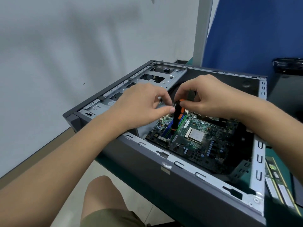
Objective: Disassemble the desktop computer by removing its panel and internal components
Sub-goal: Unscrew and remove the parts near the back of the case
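The grey desktop case (177, 182) lies on its side with its panel off, showing the green motherboard (201, 145) and its bare CPU (196, 135). A black and orange screwdriver (176, 118) stands nearly upright, its tip down at the motherboard's near left edge. My right hand (208, 97) grips the top of the handle with curled fingers. My left hand (144, 104) pinches the handle from the left with thumb and fingertips. The empty metal drive cage (144, 82) sits at the case's far left.
The case rests on a green table (278, 154) whose near edge overhangs my knee (101, 194). Two memory sticks (278, 185) lie on the table right of the case. A blue partition (252, 33) and a black object (288, 66) stand behind. A white wall is left.
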